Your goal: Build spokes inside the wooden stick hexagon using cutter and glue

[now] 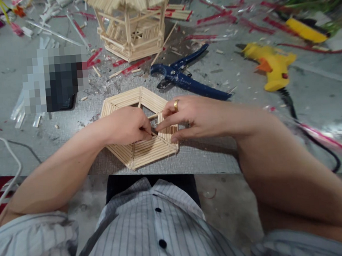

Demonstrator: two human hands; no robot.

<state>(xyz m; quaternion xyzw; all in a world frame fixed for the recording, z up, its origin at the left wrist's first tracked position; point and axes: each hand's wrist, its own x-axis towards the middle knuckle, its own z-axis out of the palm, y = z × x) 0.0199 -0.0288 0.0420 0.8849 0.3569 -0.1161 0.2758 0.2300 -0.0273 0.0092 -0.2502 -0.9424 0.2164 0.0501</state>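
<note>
A flat hexagonal panel of thin wooden sticks (149,157) lies near the table's front edge, with an open middle crossed by spoke-like sticks. Over that middle, my left hand (126,125) is closed in a pinch; what its fingertips hold, if anything, is too small and hidden to name. My right hand (192,118), with a gold ring, rests on the panel's right side. Its fingers are apart, and the index fingertip almost meets the left fingertips. Both hands cover parts of the panel.
Behind the panel lie blue-handled cutters (185,77). A yellow glue gun (272,64) with a black cord is at the right. A stick-built pavilion model (127,29) stands at the back. A dark phone (64,85) lies left, and plastic scraps and stick bits litter the table.
</note>
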